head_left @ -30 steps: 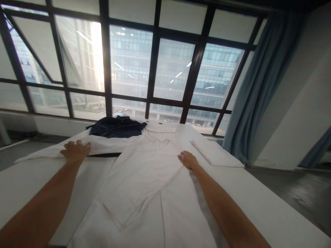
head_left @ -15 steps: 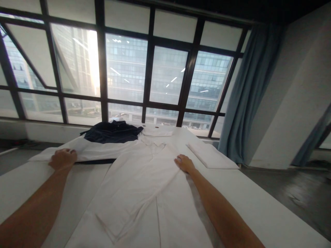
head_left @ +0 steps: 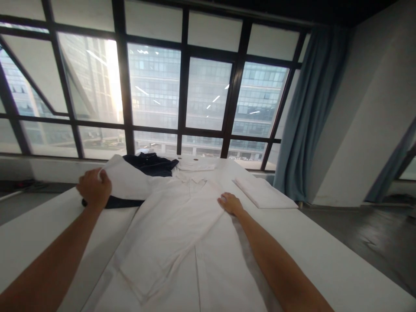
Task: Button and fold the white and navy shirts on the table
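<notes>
One white shirt (head_left: 182,234), one dark garment (head_left: 151,164); left hand (head_left: 94,188) is pinching the lifted sleeve (head_left: 125,180), right hand (head_left: 230,203) is pressing flat, fingers together.

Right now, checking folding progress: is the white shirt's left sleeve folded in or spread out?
Partly folded: the left hand holds the sleeve lifted off the table, over the shirt.

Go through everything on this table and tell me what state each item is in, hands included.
White shirt: spread flat on the table, one sleeve already folded across the front.
Left sleeve: lifted off the table, gripped at its end.
Left hand: closed on the sleeve.
Right hand: open, pressing flat on the shirt.
Dark garment: crumpled, partly under the sleeve.
Folded white cloth: folded, lying flat.
Curtain: drawn aside.
</notes>
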Available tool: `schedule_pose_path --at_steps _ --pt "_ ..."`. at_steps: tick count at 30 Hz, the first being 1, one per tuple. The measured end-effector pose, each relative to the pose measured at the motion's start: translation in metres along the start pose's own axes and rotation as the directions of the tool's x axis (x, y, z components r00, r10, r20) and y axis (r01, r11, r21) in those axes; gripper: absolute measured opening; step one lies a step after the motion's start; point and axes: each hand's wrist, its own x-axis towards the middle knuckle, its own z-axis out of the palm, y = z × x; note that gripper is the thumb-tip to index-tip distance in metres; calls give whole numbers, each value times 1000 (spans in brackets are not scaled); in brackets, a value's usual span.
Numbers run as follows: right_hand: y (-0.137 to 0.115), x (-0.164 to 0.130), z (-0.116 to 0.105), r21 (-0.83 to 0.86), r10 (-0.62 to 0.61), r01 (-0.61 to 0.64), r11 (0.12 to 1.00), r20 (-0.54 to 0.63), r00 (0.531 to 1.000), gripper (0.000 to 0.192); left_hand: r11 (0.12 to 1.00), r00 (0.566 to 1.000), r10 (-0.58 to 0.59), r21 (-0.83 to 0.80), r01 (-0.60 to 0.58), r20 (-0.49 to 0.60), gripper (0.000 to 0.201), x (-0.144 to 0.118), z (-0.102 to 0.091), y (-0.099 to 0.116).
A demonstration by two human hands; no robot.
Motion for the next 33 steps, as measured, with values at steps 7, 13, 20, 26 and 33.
schedule_pose_path --at_steps 7,13,20,26,33 --pt "-2 -2 -2 31 -6 7 1000 -26 1000 44 805 808 500 -510 -302 311 50 -90 -4 114" --pt "-3 0 -12 283 26 8 959 -118 993 43 454 293 882 -834 -313 369 41 -153 -12 145" --pt "-18 -4 -33 552 -171 142 822 1 985 49 689 319 715 -551 -471 623 50 -125 37 72" --pt "-55 -22 -32 465 -367 287 838 90 926 44 704 259 670 -485 -519 696 40 -123 53 57" --pt "-72 -23 -30 416 -413 358 836 47 910 24 728 382 673 -478 -491 633 34 -110 46 61"
